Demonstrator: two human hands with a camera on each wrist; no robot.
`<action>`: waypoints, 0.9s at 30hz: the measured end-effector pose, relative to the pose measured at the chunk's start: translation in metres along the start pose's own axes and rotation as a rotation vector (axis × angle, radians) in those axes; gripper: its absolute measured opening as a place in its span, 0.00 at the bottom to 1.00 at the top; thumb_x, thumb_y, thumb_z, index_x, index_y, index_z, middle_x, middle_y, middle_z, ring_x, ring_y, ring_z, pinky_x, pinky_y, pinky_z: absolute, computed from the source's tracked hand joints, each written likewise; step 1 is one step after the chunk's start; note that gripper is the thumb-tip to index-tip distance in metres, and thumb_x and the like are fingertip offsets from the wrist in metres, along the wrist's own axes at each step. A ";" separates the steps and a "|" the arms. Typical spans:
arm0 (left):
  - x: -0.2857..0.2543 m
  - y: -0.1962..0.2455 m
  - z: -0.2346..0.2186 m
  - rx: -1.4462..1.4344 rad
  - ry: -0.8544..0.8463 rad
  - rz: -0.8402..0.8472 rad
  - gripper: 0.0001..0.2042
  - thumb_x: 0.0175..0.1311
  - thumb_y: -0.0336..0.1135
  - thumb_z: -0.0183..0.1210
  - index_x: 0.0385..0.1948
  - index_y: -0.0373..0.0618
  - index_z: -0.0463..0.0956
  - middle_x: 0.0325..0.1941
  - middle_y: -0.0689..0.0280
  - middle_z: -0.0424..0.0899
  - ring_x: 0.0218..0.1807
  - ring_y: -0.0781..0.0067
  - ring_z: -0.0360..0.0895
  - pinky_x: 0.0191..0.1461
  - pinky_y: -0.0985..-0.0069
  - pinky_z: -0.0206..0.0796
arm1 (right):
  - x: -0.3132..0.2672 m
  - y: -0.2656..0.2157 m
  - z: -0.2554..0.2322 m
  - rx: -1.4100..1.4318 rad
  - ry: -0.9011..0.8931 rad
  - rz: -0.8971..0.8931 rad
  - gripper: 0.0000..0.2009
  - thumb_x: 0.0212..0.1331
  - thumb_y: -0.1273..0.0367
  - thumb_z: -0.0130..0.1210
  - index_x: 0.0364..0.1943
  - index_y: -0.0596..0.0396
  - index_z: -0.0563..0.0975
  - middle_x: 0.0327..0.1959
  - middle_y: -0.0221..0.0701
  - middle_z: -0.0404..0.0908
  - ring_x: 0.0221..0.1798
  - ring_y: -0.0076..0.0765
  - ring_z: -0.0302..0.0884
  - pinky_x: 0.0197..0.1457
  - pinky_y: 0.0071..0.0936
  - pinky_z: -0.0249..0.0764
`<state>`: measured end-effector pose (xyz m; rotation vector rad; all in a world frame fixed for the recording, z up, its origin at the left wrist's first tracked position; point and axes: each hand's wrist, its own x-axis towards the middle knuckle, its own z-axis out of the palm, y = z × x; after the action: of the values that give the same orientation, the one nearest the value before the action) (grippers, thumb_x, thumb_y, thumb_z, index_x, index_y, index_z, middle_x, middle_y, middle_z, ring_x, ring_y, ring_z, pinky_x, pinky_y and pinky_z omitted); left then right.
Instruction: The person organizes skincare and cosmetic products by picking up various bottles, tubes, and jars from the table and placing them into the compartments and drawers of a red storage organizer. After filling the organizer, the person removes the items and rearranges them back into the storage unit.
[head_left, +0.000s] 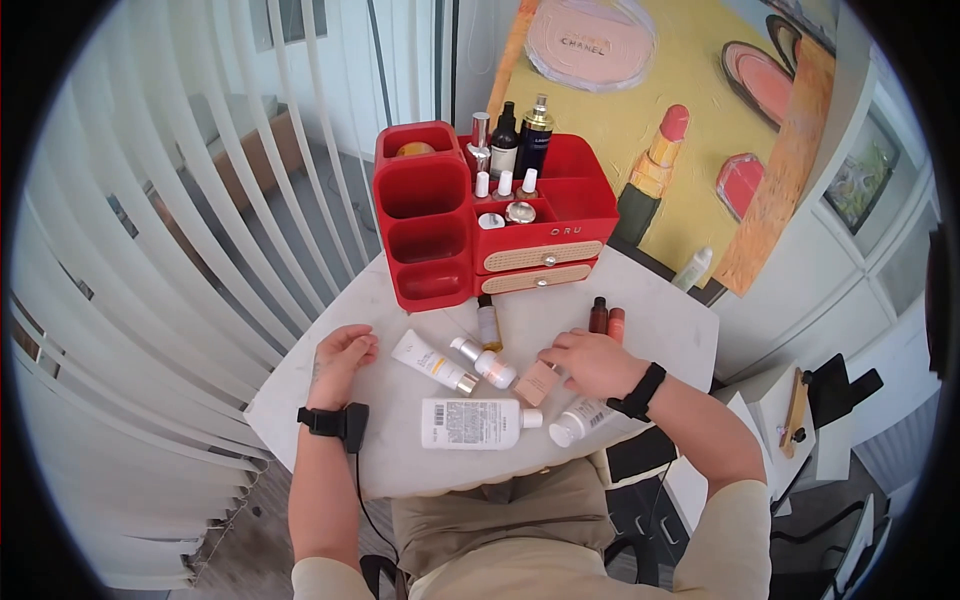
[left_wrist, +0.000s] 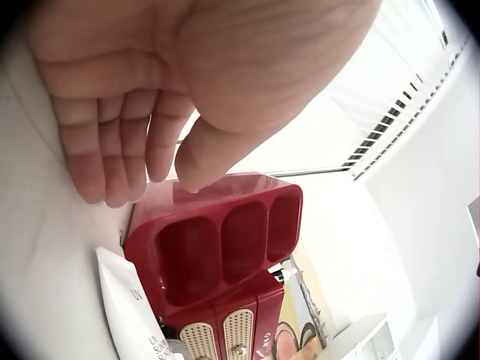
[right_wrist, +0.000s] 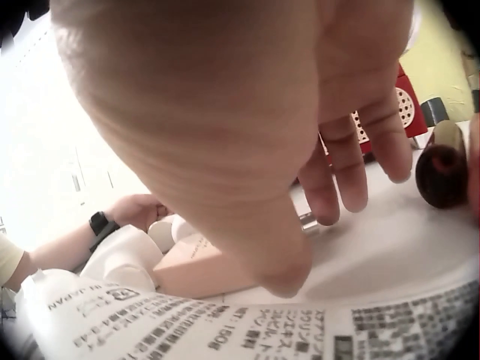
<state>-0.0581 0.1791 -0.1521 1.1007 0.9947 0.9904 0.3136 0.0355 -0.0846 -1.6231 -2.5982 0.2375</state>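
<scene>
My right hand [head_left: 598, 366] reaches over a pink box-shaped item [head_left: 537, 384]. In the right wrist view its fingers hang loosely extended with nothing between them, and the thumb overlaps the pink item. Below that hand lies a white tube with printed text [right_wrist: 187, 330]. Beyond its fingers are a dark red bottle [head_left: 598, 315] and a coral tube [head_left: 616, 325]. My left hand [head_left: 342, 360] is at the table's left side, fingers loosely bent and empty. A white sunscreen tube [head_left: 425, 360] lies nearest to it, beside a small white bottle [head_left: 485, 362]. A larger white bottle [head_left: 470, 424] lies in front.
Behind the bottles stands a red organizer [head_left: 540, 240] with compartments, two drawers and several bottles in it. A small amber bottle [head_left: 488, 324] lies before it. Vertical blinds [head_left: 180, 250] hang at the left, and a painting [head_left: 690, 60] leans behind the white table [head_left: 330, 440].
</scene>
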 end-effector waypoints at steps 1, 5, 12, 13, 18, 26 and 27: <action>-0.001 0.002 0.001 -0.003 -0.008 0.001 0.11 0.66 0.28 0.54 0.46 0.35 0.75 0.39 0.62 0.82 0.38 0.74 0.79 0.44 0.78 0.73 | 0.002 0.004 0.004 -0.046 -0.016 0.009 0.19 0.45 0.71 0.64 0.45 0.52 0.79 0.40 0.32 0.78 0.47 0.42 0.75 0.50 0.36 0.75; 0.002 0.004 -0.001 0.005 -0.008 -0.021 0.11 0.66 0.28 0.54 0.46 0.34 0.75 0.39 0.62 0.81 0.38 0.74 0.78 0.44 0.78 0.73 | 0.008 0.016 0.013 0.002 -0.005 0.008 0.14 0.44 0.72 0.63 0.39 0.51 0.81 0.36 0.31 0.77 0.44 0.41 0.76 0.47 0.35 0.75; 0.003 0.003 -0.003 0.011 -0.012 -0.006 0.11 0.66 0.28 0.54 0.46 0.33 0.74 0.39 0.61 0.81 0.37 0.74 0.78 0.44 0.78 0.74 | 0.014 0.022 0.010 0.131 -0.008 -0.004 0.09 0.46 0.71 0.63 0.35 0.51 0.82 0.33 0.31 0.78 0.42 0.40 0.78 0.46 0.35 0.75; 0.003 0.004 -0.003 0.006 -0.013 -0.013 0.11 0.66 0.28 0.54 0.46 0.33 0.74 0.39 0.61 0.81 0.37 0.74 0.78 0.44 0.77 0.74 | 0.014 0.020 0.006 0.145 -0.042 -0.017 0.09 0.47 0.70 0.63 0.35 0.52 0.82 0.33 0.31 0.78 0.41 0.40 0.78 0.46 0.34 0.75; 0.001 0.007 0.001 0.015 -0.005 -0.003 0.11 0.65 0.29 0.54 0.46 0.33 0.75 0.39 0.60 0.81 0.38 0.73 0.78 0.46 0.77 0.73 | 0.008 0.008 -0.016 0.289 -0.066 0.073 0.09 0.50 0.70 0.62 0.37 0.54 0.82 0.33 0.32 0.80 0.36 0.37 0.79 0.44 0.30 0.74; 0.000 0.006 0.001 0.060 0.029 0.003 0.14 0.62 0.31 0.56 0.46 0.31 0.76 0.38 0.60 0.83 0.38 0.73 0.79 0.46 0.78 0.74 | -0.002 -0.005 -0.065 0.794 0.131 0.560 0.08 0.56 0.75 0.58 0.39 0.61 0.80 0.28 0.31 0.82 0.31 0.24 0.80 0.35 0.23 0.75; 0.000 0.007 0.002 0.056 0.028 0.007 0.14 0.62 0.31 0.56 0.46 0.31 0.76 0.38 0.60 0.83 0.38 0.73 0.79 0.46 0.78 0.74 | -0.001 0.000 -0.073 0.789 0.133 0.559 0.08 0.56 0.75 0.58 0.39 0.61 0.80 0.28 0.31 0.82 0.31 0.24 0.80 0.35 0.23 0.75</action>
<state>-0.0566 0.1800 -0.1451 1.1400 1.0475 0.9915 0.3239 0.0412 -0.0123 -1.8519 -1.5500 0.9840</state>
